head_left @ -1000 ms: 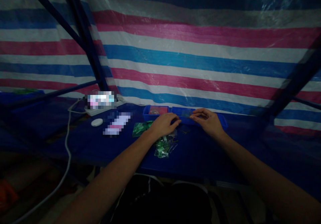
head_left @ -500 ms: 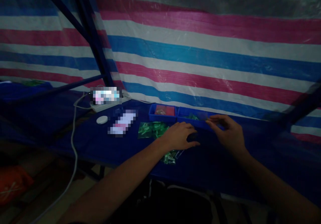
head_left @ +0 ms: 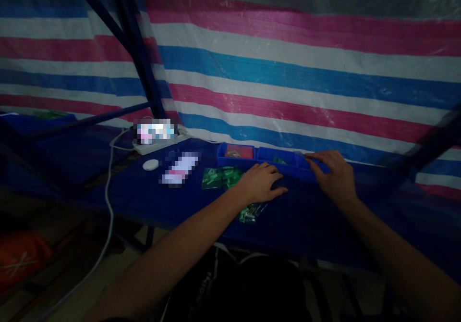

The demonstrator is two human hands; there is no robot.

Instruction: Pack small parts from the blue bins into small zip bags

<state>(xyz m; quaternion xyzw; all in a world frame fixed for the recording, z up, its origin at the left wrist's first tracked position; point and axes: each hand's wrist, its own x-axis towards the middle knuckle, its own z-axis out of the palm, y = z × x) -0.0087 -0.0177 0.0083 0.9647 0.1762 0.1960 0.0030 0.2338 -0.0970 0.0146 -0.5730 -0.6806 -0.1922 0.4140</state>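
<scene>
My left hand rests on the blue table just in front of a blue divided tray, its fingers curled around a small dark object that is partly hidden. My right hand lies with fingers apart on the tray's right end, fingertips at its rim. A red packet fills the left compartment, and a small green item lies in the right one. Green plastic bags lie left of my left wrist, with a smaller bag of green parts below that hand.
A white power strip stands at the table's back, its white cable hanging over the left edge. A white round object and a blurred flat package lie nearby. A striped tarpaulin and dark blue poles rise behind.
My view has tilted and shifted, so the table sits lower and further right. My left hand has moved right off the bags, and my right hand has gone from a pinch to spread fingers on the tray.
</scene>
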